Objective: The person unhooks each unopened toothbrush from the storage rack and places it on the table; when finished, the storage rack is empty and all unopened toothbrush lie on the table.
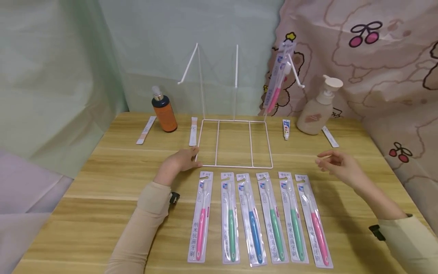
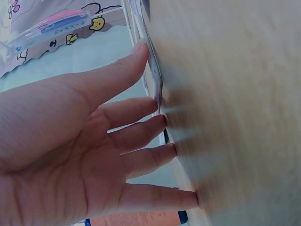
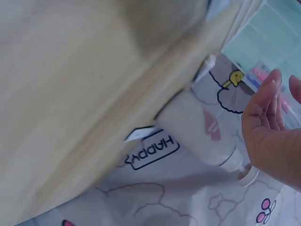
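Note:
A white wire rack (image 1: 236, 166) stands on the wooden table, with three prongs at its top. My left hand (image 1: 179, 160) rests at the rack's front left corner; in the left wrist view its fingers are spread fairly straight, their tips on the tabletop. One packaged pink toothbrush (image 1: 277, 82) hangs from the right prong. Above the table to the right of the rack, my right hand (image 1: 342, 167) hovers with loosely bent fingers and nothing in it. In front of the rack lie several packaged toothbrushes in a row, among them a blue one (image 1: 254, 228) and a pink one (image 1: 319, 236).
An orange and dark bottle (image 1: 165, 116) stands at the back left, near two slim white packets, one of them (image 1: 193, 131) beside the rack. To the right are a small toothpaste tube (image 1: 286, 129), a beige pump bottle (image 1: 316, 112) and another packet (image 1: 330, 137). Curtains hang behind.

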Action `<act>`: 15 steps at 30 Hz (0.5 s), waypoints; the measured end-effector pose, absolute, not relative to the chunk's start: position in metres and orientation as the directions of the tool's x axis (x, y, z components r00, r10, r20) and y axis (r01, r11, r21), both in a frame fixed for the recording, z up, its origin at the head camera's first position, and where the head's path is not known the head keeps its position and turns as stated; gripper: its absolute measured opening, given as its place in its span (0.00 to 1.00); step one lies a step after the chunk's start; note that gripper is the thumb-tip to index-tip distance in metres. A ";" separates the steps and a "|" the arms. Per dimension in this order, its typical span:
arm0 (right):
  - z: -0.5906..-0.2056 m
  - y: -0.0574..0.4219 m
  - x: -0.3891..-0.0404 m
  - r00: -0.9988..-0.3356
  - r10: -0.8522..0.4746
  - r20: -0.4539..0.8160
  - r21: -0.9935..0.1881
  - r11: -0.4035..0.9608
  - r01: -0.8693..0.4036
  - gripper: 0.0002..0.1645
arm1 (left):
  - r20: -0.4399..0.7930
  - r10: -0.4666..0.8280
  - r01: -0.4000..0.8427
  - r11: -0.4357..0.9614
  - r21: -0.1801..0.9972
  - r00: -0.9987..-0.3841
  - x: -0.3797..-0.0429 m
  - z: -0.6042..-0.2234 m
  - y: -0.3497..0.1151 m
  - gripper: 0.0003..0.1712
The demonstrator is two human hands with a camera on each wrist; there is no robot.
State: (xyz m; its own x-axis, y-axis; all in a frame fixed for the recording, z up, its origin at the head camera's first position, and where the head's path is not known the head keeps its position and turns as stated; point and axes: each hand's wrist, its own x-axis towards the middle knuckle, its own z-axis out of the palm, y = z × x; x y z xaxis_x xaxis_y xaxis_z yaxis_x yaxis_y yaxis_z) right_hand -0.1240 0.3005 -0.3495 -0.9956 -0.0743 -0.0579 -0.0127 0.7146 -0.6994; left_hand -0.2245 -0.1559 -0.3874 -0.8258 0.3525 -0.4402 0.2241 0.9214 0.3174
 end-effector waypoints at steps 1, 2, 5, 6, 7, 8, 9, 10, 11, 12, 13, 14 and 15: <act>-0.348 0.300 -0.130 -0.997 -0.066 -0.046 -0.701 0.713 -0.014 0.25 | -0.441 0.354 0.225 0.921 0.318 -0.825 -0.225 -0.387 -0.156 0.42; -0.346 0.298 -0.136 -0.998 -0.056 -0.039 -0.703 0.711 -0.012 0.26 | -0.444 0.352 0.221 0.921 0.320 -0.824 -0.225 -0.387 -0.155 0.42; -0.343 0.294 -0.153 -0.999 -0.037 -0.031 -0.718 0.696 -0.003 0.28 | -0.444 0.350 0.216 0.921 0.324 -0.825 -0.226 -0.387 -0.154 0.42; -0.342 0.292 -0.159 -0.999 -0.033 -0.030 -0.728 0.685 -0.001 0.29 | -0.445 0.350 0.215 0.921 0.325 -0.824 -0.226 -0.387 -0.154 0.42; -0.341 0.290 -0.165 -0.999 -0.028 -0.030 -0.740 0.672 0.003 0.29 | -0.447 0.348 0.212 0.921 0.326 -0.824 -0.226 -0.386 -0.154 0.42; -0.341 0.288 -0.172 -0.999 -0.026 -0.039 -0.752 0.659 0.012 0.30 | -0.448 0.347 0.210 0.921 0.327 -0.824 -0.226 -0.386 -0.153 0.42; -0.340 0.286 -0.178 -0.999 -0.024 -0.048 -0.767 0.641 0.022 0.31 | -0.449 0.346 0.209 0.922 0.326 -0.824 -0.225 -0.386 -0.153 0.42; -0.340 0.284 -0.185 -0.998 -0.018 -0.059 -0.783 0.621 0.035 0.32 | -0.452 0.342 0.203 0.922 0.328 -0.824 -0.225 -0.386 -0.153 0.42; -0.339 0.282 -0.191 -0.997 -0.012 -0.070 -0.800 0.598 0.049 0.34 | -0.454 0.340 0.201 0.923 0.328 -0.823 -0.225 -0.386 -0.153 0.42; -0.339 0.279 -0.198 -0.997 -0.006 -0.080 -0.817 0.573 0.062 0.35 | -0.454 0.337 0.199 0.924 0.326 -0.825 -0.224 -0.386 -0.154 0.42; -0.338 0.277 -0.205 -0.996 0.000 -0.090 -0.832 0.550 0.075 0.36 | -0.453 0.335 0.196 0.925 0.326 -0.826 -0.224 -0.386 -0.154 0.42; -0.337 0.273 -0.212 -0.995 0.005 -0.099 -0.845 0.528 0.087 0.36 | -0.452 0.332 0.192 0.925 0.328 -0.828 -0.223 -0.385 -0.154 0.42; -0.336 0.270 -0.218 -0.994 0.011 -0.106 -0.858 0.504 0.097 0.37 | -0.452 0.332 0.192 0.925 0.328 -0.828 -0.222 -0.385 -0.155 0.42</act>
State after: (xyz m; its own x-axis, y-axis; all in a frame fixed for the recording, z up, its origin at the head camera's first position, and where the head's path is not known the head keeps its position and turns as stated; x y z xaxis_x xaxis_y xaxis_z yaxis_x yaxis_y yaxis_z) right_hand -0.2184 0.2702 -0.3359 -0.9943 0.0110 -0.1061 0.0972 0.5036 -0.8585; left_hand -0.2221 -0.1551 -0.3850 -0.8279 0.3322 -0.4519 0.1921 0.9249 0.3280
